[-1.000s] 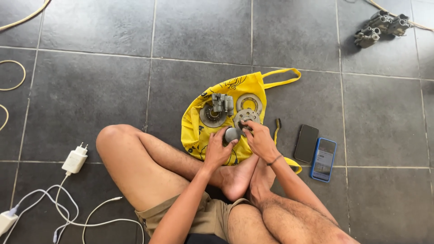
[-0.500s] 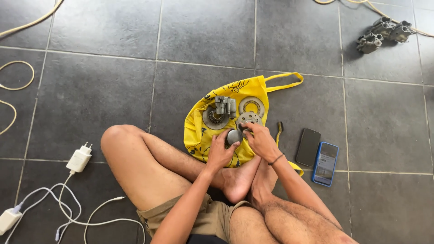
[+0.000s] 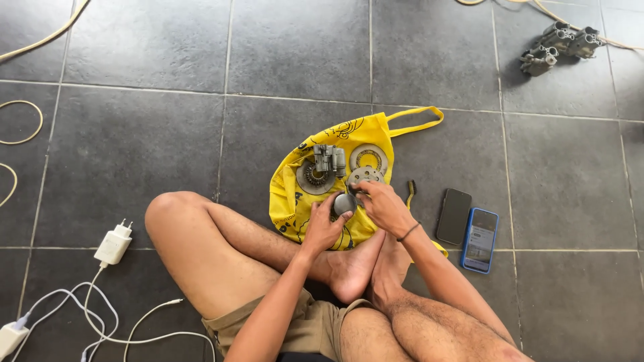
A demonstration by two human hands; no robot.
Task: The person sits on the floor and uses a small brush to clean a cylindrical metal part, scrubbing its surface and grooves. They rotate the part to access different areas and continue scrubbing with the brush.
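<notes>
Little changed over the last second: small round grey part point(image 3: 344, 203) still held mid-frame above yellow bag point(image 3: 293, 204), left hand point(image 3: 322, 228) grip cupped around it, right hand point(image 3: 382, 206) fingertips pinched on its top edge.

Both hands, left hand point(image 3: 323, 226) & right hand point(image 3: 381, 206), grip small metal part point(image 3: 344, 203) (over yellow bag point(image 3: 295, 201)).

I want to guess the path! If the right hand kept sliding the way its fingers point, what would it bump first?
The right hand points up-left, so probably the small round grey part both hands hold, then the metal parts on the yellow bag. Depth is unclear.
</notes>
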